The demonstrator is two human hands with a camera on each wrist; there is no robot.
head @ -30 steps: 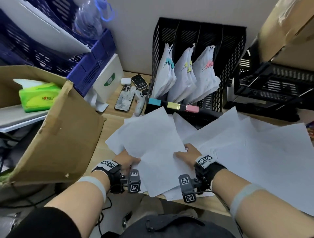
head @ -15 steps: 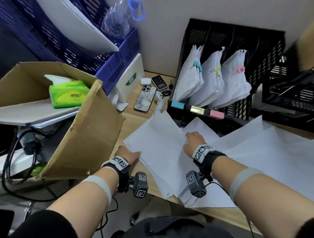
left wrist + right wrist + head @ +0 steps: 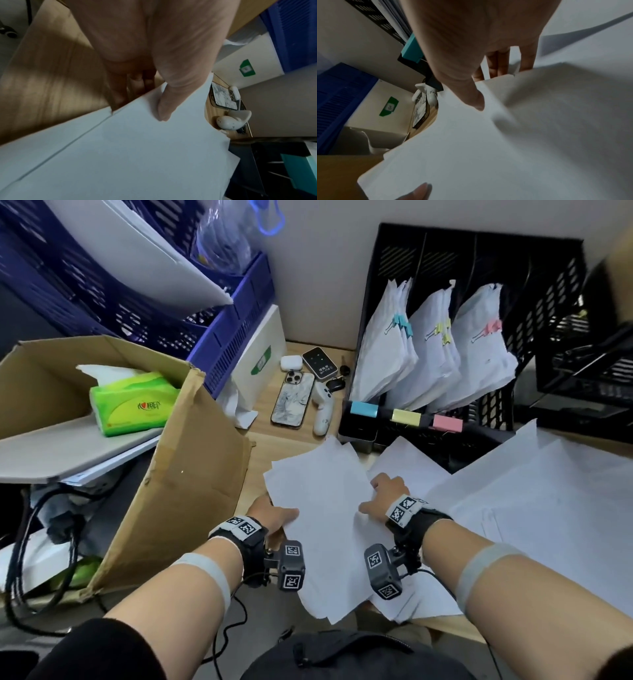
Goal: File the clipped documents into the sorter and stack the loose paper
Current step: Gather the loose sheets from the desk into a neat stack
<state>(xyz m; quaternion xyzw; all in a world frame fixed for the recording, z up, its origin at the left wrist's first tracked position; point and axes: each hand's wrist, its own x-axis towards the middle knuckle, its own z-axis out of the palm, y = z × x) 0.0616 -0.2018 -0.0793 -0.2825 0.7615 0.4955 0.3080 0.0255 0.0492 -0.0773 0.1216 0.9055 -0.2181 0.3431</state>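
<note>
While both hands [image 3: 277, 513] pinch paper stack [image 3: 325, 525] edges, stack overhangs desk [image 3: 301, 354].

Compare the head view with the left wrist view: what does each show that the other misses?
Only the head view shows the right hand, the three clipped bundles standing in the black sorter, the loose sheets spread to the right, and the tissue pack in the cardboard box.

Only the left wrist view shows the left hand's fingers running under the paper's edge, thumb on top.

Both show the left hand gripping the paper stack, the phone and the white controller.
</note>
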